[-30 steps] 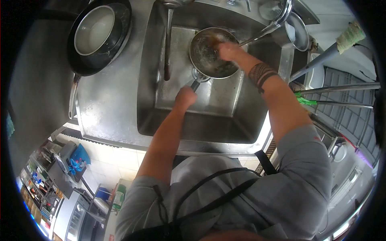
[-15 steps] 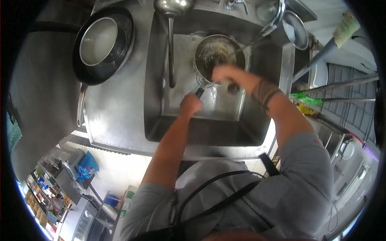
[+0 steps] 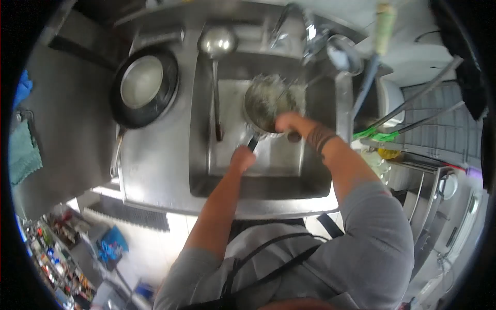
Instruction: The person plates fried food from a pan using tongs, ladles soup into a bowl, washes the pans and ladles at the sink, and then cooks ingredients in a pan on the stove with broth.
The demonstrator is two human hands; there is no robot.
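A round metal saucepan [image 3: 252, 108] stands low in the steel sink [image 3: 258, 186], its inside wet under running water. My left hand [image 3: 243, 158] is closed around the pan's black handle [image 3: 253, 142]. Over the near right rim, my right hand [image 3: 290, 122] reaches into the pan with curled fingers. Whatever those fingers hold, if anything, is hidden and blurred. Just outside the pan, below my right wrist, lies a small brownish round thing [image 3: 294, 136]. A long-handled ladle [image 3: 217, 42] rests bowl-up on the far rim, its handle hanging down into the sink's left side.
Left of the sink, a black frying pan [image 3: 170, 103] carries a smaller pale pan or bowl [image 3: 141, 82]. The faucet [image 3: 310, 33] rises at the back right, near a metal bowl [image 3: 345, 54]. Long poles with green clips [image 3: 382, 137] stand along the right side.
The view has shifted, so the sink appears lower and the ladle shows fully. My left hand keeps the handle. My right hand stays at the pan's near right side, where water splashes more.
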